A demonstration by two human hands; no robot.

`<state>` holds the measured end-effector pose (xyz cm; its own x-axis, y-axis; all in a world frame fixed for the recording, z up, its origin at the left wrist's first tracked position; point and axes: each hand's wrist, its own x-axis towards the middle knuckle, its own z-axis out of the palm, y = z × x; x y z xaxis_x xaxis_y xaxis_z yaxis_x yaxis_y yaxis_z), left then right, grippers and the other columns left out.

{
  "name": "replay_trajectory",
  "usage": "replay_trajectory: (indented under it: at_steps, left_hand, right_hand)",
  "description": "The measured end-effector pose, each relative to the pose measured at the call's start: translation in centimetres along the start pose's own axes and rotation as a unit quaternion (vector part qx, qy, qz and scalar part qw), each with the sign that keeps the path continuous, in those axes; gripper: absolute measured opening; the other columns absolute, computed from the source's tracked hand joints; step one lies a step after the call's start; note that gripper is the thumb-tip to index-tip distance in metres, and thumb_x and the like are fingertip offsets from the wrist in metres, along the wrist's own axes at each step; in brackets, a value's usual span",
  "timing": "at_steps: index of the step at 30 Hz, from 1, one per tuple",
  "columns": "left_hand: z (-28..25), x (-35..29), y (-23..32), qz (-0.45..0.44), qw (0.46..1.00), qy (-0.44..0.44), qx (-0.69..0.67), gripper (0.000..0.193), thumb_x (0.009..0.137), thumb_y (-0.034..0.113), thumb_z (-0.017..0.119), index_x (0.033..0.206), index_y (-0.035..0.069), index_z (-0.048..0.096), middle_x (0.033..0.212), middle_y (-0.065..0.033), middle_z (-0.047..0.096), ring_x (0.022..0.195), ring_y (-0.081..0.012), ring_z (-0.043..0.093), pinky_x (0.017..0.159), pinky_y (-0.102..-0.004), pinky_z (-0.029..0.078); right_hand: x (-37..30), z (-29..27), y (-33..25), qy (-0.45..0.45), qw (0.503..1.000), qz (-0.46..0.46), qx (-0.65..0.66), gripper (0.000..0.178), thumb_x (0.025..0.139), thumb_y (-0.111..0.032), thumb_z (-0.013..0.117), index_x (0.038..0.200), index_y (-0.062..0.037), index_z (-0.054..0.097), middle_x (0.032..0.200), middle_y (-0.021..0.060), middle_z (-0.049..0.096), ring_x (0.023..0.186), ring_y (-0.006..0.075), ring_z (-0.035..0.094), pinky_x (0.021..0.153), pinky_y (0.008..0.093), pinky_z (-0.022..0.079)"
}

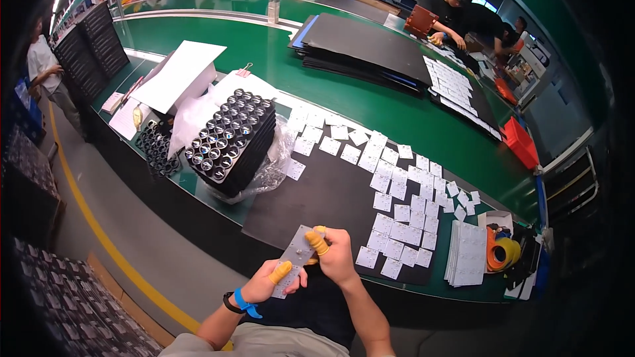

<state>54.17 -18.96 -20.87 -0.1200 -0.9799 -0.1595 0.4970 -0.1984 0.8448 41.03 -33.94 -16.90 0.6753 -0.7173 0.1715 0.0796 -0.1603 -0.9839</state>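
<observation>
Both hands hold a narrow pale grey circuit board panel (pixel 297 249) with small marks on its face, tilted in front of my body. My left hand (pixel 263 283) grips its lower end, with a yellow finger cot on the thumb and a blue strap and a black band on the wrist. At the upper end my right hand (pixel 338 258) is closed on the panel, yellow cots on its fingers. Beyond it, many small white square boards (pixel 390 230) lie spread over a black mat (pixel 291 208), some overlapping.
A stack of black trays with round shiny lenses (pixel 231 129) stands left of the mat, plastic film around it. At right are a pile of white panels (pixel 467 251) and orange and yellow tape rolls (pixel 506 251). Black sheets (pixel 370 49) lie across the green belt; a co-worker (pixel 446 16) works far right.
</observation>
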Motion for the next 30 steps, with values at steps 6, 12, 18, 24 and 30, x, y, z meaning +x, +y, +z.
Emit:
replay_trajectory:
  at_steps: [6,12,18,24,30]
  left_hand:
    - [1.2,-1.5,1.3,0.048,0.997,0.031,0.048,0.065,0.104,0.055,0.046,0.101,-0.008,0.063,0.076,-0.0081,0.061,0.063,-0.0109,0.053,0.061,-0.0266,0.046]
    - [1.0,-1.4,-0.4,0.035,0.969,0.129,-0.209,0.05,0.105,0.044,0.049,0.112,-0.005,0.054,0.091,-0.0103,0.058,0.063,-0.0121,0.049,0.058,-0.0264,0.043]
    - [2.3,-3.1,0.6,0.097,0.946,0.223,-0.215,0.05,0.107,0.041,0.047,0.116,-0.008,0.052,0.089,-0.0108,0.056,0.065,-0.0133,0.049,0.058,-0.0278,0.042]
    - [2.1,-3.0,1.7,0.076,0.975,0.161,-0.13,0.056,0.107,0.045,0.044,0.115,-0.01,0.056,0.073,-0.0067,0.055,0.062,-0.0096,0.047,0.058,-0.0245,0.04]
    - [1.7,-2.4,-0.4,0.175,0.963,0.2,0.039,0.055,0.108,0.038,0.047,0.143,-0.005,0.047,0.11,-0.0147,0.067,0.069,-0.0087,0.053,0.061,-0.0217,0.044]
  right_hand:
    - [1.0,1.4,0.2,-0.054,0.974,0.12,0.186,0.037,0.1,-0.03,0.067,0.078,-0.0001,0.067,0.069,-0.0021,0.062,0.061,0.0028,0.053,0.053,0.0233,0.04]
    - [2.8,3.6,1.8,0.067,0.941,-0.267,-0.198,0.024,0.079,-0.015,0.081,0.075,-0.0028,0.061,0.066,0.0095,0.055,0.054,0.0269,0.05,0.054,0.0356,0.041]
    - [3.3,6.5,-0.5,0.055,0.93,-0.333,-0.145,0.019,0.078,-0.01,0.077,0.08,-0.0025,0.06,0.076,0.0107,0.052,0.07,0.0311,0.048,0.063,0.0359,0.041]
    - [2.9,7.2,2.3,-0.003,0.964,0.065,0.257,0.025,0.1,-0.022,0.067,0.083,-0.0058,0.062,0.076,-0.0062,0.054,0.065,0.0019,0.046,0.057,0.0214,0.038]
    - [5.1,5.8,5.9,0.099,0.989,0.048,0.097,0.027,0.099,-0.017,0.066,0.081,0.0025,0.063,0.072,-0.0059,0.052,0.072,0.0027,0.045,0.06,0.0247,0.038]
